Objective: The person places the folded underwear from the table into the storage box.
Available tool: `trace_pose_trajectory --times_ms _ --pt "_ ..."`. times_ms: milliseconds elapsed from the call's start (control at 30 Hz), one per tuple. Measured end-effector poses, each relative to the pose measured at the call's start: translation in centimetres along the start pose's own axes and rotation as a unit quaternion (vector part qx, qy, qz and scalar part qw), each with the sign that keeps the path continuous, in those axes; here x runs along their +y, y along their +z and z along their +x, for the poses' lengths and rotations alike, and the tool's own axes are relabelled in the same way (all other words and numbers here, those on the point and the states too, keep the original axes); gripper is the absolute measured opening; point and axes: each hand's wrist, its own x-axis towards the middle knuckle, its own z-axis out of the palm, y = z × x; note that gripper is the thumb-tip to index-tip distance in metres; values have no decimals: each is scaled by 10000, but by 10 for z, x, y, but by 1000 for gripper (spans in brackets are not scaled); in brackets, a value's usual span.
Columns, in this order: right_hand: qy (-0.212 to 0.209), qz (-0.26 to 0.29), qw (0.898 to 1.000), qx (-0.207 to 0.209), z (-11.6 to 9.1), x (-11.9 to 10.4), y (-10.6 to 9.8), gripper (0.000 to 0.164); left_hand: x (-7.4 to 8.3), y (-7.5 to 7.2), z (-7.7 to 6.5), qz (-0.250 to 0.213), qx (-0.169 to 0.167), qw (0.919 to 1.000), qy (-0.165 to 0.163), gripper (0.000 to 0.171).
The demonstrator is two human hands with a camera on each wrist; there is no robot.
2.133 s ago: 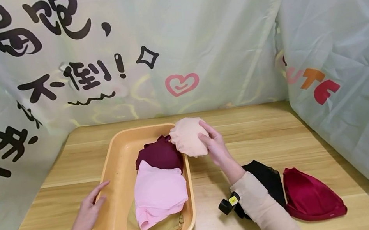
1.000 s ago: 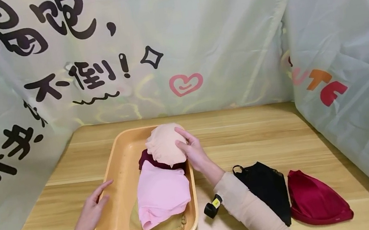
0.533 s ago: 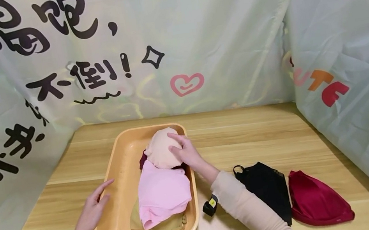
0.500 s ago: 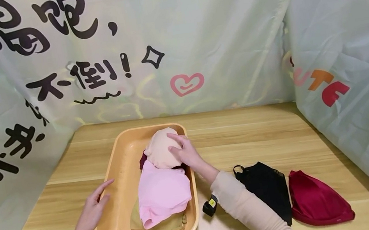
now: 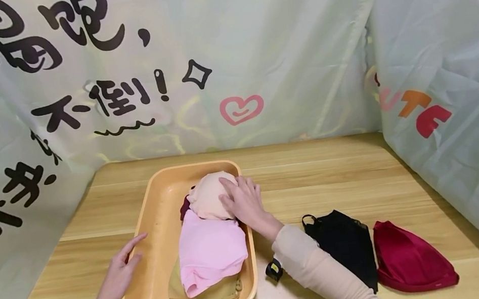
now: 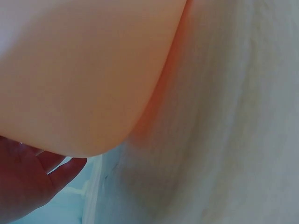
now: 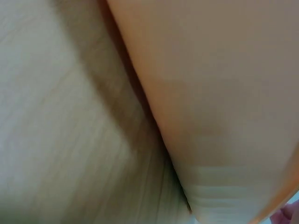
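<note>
In the head view, my right hand [image 5: 246, 200] rests over the right rim of an orange tray [image 5: 150, 218], its thumb and index finger lying on a pale peach folded bra [image 5: 209, 197]. That bra covers most of a dark maroon garment [image 5: 185, 207]. In front of it lies a pink folded garment [image 5: 212, 250], over a khaki one [image 5: 218, 294]. My left hand [image 5: 121, 273] touches the tray's left rim with fingers extended. The left wrist view shows the left fingers [image 6: 65, 173] under the tray's edge; in the right wrist view only a bit of hand shows beyond the tray wall.
On the wooden table [image 5: 316, 169], right of the tray, lie a black folded bra [image 5: 345, 247] with a strap loop and a red satin folded bra [image 5: 411, 258]. My right sleeve passes just in front of the black one. Printed cloth [image 5: 291, 60] hangs behind and at both sides.
My right hand has carried the peach bra left into the tray and set it on the maroon garment. Its grip has loosened and the hand has shifted slightly right. The left hand stays at the rim.
</note>
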Motion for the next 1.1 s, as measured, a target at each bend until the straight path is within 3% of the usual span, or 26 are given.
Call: trace_pose_trajectory --times_ms 233,467,867,1100 --pt "-5 -427 9987 -275 -3 3 1 44 0 0 -1 -27 -85 9999 -94 33" --pt "-117 -460 9975 -520 -10 5 1 48 -3 0 -3 -115 -105 9998 -87 34" --pt "-154 621 9966 -526 -24 7 -11 42 -4 -1 -1 -178 -39 9998 80 33" --pt "-372 1327 9897 -379 -33 12 -17 37 -7 1 -1 -197 76 9996 175 31"
